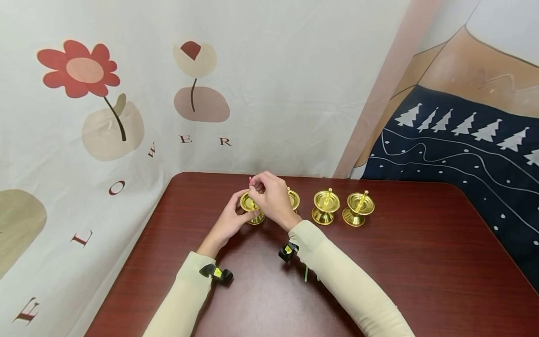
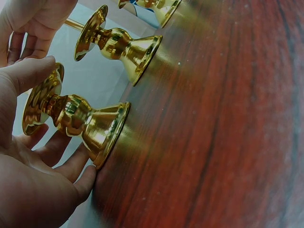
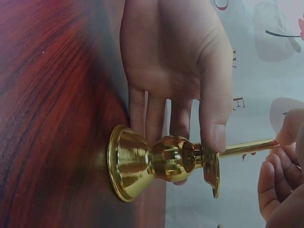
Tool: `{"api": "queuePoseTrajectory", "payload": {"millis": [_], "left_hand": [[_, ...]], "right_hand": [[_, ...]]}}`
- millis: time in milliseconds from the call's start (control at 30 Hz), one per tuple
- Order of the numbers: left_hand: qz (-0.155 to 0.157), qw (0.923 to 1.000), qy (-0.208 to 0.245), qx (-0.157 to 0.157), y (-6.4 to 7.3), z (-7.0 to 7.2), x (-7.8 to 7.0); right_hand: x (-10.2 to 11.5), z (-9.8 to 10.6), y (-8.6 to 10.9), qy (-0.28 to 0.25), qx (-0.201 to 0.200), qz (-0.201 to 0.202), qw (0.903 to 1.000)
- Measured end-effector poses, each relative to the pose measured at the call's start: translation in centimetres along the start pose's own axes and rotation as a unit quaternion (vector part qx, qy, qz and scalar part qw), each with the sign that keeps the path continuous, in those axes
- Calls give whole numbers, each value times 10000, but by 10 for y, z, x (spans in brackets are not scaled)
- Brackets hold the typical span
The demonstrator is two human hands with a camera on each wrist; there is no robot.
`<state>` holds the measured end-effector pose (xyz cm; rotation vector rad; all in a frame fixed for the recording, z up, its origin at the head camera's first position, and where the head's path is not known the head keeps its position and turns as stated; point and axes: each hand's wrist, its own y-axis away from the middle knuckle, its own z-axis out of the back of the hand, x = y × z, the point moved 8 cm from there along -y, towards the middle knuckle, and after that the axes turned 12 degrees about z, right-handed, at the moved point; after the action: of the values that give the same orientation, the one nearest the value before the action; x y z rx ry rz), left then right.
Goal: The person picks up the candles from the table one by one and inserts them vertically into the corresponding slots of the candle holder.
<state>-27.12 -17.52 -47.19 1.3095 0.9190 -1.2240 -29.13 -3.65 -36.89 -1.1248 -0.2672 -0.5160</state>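
Observation:
The leftmost gold-coloured candle holder (image 1: 256, 218) stands upright on the table, a thin rod (image 3: 247, 147) rising from its dish. My left hand (image 1: 230, 221) holds it; in the left wrist view the thumb lies at the rim of the dish (image 2: 32, 107) and the other fingers pass behind the stem and base. Above the dish, my right hand (image 1: 273, 196) pinches at the top of the rod. A small pink piece (image 1: 251, 179) shows at those fingertips, too small to identify. In the right wrist view the right-hand fingers (image 3: 285, 180) meet the rod's end.
More gold candle holders line up to the right: one partly behind my right hand (image 1: 294, 200), then another (image 1: 323, 215) and the rightmost (image 1: 354, 217), with rods upright or leaning. The dark red table (image 1: 261, 299) ends at a printed cloth (image 1: 286, 117). Something thin and green (image 1: 306, 274) shows beneath the right sleeve.

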Motion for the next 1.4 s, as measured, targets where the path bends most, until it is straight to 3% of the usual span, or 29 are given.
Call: {"api": "queuePoseTrajectory", "payload": {"millis": [433, 867, 1067, 1400], "left_hand": [[-48, 10000, -14, -51, 0, -1, 0], [-102, 9999, -72, -103, -1, 0, 3], [-138, 9999, -20, -89, -3, 1, 3], [-42, 9999, -40, -143, -4, 0, 5]], "right_hand": [[2, 1, 3, 156, 108, -26, 9998], [6, 4, 14, 120, 316, -614, 9975], [19, 17, 18, -45, 479, -758, 9960], [45, 54, 36, -408, 475, -606, 9962]]}}
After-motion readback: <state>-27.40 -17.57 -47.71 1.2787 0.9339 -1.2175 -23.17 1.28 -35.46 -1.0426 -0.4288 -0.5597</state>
